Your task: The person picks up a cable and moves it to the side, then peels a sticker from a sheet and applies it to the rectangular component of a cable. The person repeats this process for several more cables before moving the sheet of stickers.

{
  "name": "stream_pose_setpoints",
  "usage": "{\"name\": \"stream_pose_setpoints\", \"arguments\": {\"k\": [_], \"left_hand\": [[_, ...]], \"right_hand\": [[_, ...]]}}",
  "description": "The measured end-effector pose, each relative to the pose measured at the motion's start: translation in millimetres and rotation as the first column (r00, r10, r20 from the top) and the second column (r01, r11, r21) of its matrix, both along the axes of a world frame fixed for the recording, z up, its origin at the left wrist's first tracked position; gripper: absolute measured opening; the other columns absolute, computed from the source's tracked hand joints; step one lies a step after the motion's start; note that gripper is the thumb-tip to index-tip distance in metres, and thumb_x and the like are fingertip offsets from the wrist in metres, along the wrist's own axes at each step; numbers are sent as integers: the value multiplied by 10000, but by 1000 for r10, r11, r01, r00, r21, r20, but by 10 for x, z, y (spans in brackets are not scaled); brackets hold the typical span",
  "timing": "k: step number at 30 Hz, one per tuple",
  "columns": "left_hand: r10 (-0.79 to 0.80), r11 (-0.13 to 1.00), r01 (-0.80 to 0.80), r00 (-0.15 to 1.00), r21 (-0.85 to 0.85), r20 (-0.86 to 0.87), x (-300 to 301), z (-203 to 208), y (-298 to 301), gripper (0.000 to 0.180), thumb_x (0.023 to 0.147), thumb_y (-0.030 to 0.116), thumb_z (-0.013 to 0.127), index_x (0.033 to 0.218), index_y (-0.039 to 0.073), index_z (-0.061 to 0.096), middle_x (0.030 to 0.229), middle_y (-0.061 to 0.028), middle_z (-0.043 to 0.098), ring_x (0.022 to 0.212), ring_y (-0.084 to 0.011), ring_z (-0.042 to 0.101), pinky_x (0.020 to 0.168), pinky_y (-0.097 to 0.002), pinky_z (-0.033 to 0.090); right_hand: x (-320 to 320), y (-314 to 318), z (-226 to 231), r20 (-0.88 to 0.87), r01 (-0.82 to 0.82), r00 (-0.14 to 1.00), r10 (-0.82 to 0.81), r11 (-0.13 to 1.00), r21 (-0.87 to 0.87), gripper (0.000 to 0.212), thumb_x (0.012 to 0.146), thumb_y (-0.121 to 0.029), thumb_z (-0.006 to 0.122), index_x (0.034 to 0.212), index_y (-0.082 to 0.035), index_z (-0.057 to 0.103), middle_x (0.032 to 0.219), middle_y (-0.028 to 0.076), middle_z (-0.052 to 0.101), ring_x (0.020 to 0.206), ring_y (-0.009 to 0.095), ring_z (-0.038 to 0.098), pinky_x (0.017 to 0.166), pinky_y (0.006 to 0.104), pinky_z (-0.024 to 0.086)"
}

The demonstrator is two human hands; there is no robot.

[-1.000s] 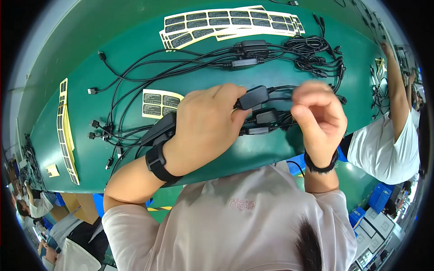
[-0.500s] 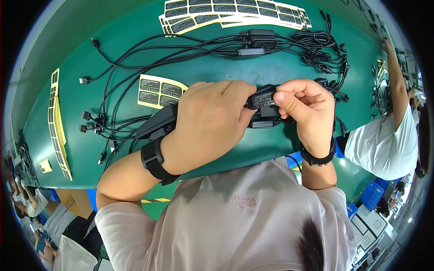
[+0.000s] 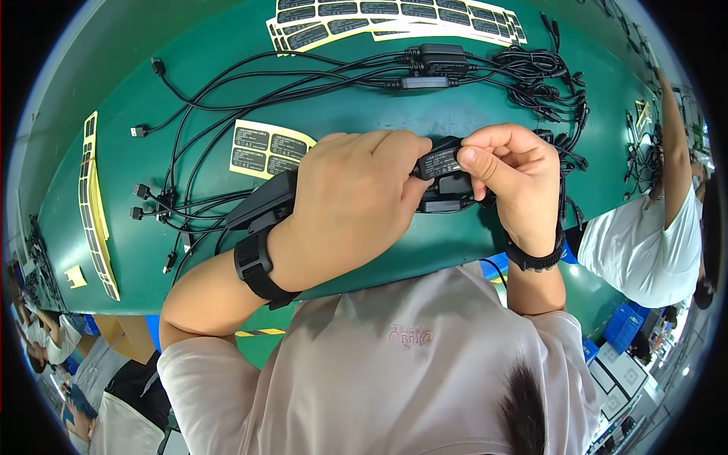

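Note:
My left hand (image 3: pixel 353 186) is closed around a USB cable's black box-shaped module (image 3: pixel 449 142), its thumb and forefinger at the near left end. A dark label (image 3: pixel 438 162) with pale print lies on the module's face. My right hand (image 3: pixel 522 182) pinches the label's right end between thumb and forefinger, at the edge of the module; whether the label is fully stuck down there I cannot tell. Just below, more black cable modules (image 3: pixel 449 203) lie on the green table. Beside my left wrist is a cut sheet of labels (image 3: pixel 267 148), partly covered by that hand.
Black USB cables (image 3: pixel 334 74) with box modules stretch across the table (image 3: pixel 152 250), bundled at the right. Label sheets (image 3: pixel 394 10) lie along the far edge, and a strip stack (image 3: pixel 96 220) at the left. At right a person in a white shirt (image 3: pixel 644 246) reaches up.
Both hands keep their grip on the module and label with barely any movement. The person at the right shifts slightly.

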State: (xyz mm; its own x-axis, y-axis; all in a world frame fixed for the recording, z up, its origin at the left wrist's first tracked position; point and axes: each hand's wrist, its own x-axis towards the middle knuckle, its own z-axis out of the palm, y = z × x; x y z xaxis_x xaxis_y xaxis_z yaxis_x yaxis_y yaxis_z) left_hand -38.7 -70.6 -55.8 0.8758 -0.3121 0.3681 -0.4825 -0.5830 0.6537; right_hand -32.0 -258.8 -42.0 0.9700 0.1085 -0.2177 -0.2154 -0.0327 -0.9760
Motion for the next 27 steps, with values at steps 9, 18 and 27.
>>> {"name": "stream_pose_setpoints", "arguments": {"k": [9, 18, 27], "left_hand": [[5, 1000, -5, 1000, -12, -8, 0, -12, -4, 277, 649, 112, 780, 881, 35, 651, 690, -74, 635, 596, -221, 626, 547, -313, 472], [16, 1000, -16, 1000, -21, 1, -4, -40, -17, 284, 636, 103, 778, 876, 51, 635, 684, -71, 622, 592, -235, 610, 541, -327, 456], [15, 998, -12, 999, -57, 49, -16, -69, -31, 301, 619, 74, 761, 878, 68, 608, 690, -69, 612, 582, -265, 583, 535, -359, 426]], "right_hand": [[18, -4, 0, -6, -3, 1000, 3, 1000, 4, 86, 798, -32, 717, 860, -1, 666, 666, 9, 619, 513, 28, 505, 445, 156, 400], [0, 24, 18, -4, 11, 1000, -11, 999, -43, 87, 791, -12, 706, 846, 19, 646, 707, 52, 638, 519, 56, 514, 456, 176, 400], [-60, 73, -5, 138, 42, 990, -22, 988, -148, 82, 786, -8, 709, 848, 14, 660, 678, 34, 623, 503, 49, 488, 454, 177, 368]]}}
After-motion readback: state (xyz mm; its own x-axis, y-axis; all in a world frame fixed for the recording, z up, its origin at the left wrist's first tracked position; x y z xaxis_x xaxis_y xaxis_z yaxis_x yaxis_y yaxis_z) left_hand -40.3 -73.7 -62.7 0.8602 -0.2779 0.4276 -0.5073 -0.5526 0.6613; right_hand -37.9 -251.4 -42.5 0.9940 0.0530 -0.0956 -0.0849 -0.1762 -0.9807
